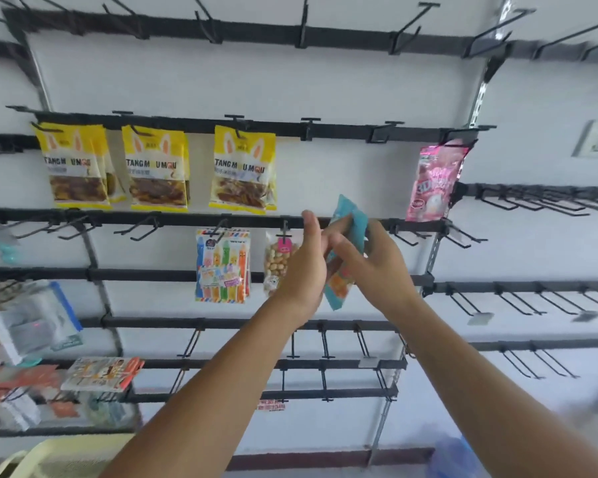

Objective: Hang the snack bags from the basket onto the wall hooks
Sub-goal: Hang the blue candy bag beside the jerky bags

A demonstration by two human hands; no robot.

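Both hands are raised to the rack at its centre: the left hand (pixel 304 267) lies with straight fingers against the near face of a blue snack bag (pixel 346 251), thumb up, while the right hand (pixel 377 260) curls its fingers round the bag's far edge. The glossy bag stands tilted, top at 12 o'clock just over a horizontal bar, with orange pieces printed low on it. The black metal wall rack (pixel 201 219) of bars and wire hooks fills the white wall. At 10 o'clock hang three yellow pouches (pixel 244 169) with rabbit ears, lettered "TANGM U MQU". At 2 o'clock hangs a pink foil bag (pixel 435 182); at 9 o'clock of the hands, a striped crayon-print pack (pixel 221 267) and a clear bag of round puffs (pixel 278 262). A pale yellow basket (pixel 66 457) sits at 7 o'clock
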